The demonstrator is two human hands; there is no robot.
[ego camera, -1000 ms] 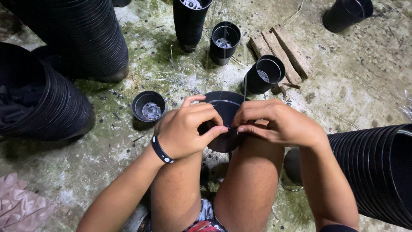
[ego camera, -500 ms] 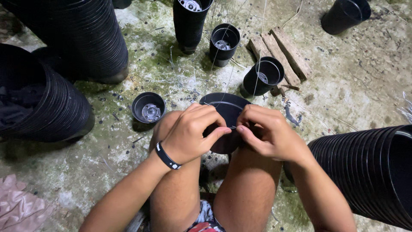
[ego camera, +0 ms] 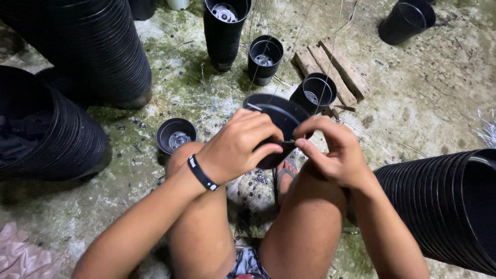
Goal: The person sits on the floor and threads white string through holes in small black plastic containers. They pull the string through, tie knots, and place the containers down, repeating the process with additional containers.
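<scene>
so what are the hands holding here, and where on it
A black plastic pot. The left hand wraps its side wall near the rim; the right hand pinches at the rim's near edge. Whether it also pinches a thin wire cannot be told.

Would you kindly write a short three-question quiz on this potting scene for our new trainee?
1. True or false: both hands are on the same black pot.
2. Which wrist wears the black wristband? A) left B) right C) neither
3. Fill in: the wooden slats lie on the ground just beyond the small pot that stands to the ____ of the held pot.

Key
1. True: the left hand grips its near side and the right hand pinches at its rim.
2. A
3. right
</scene>
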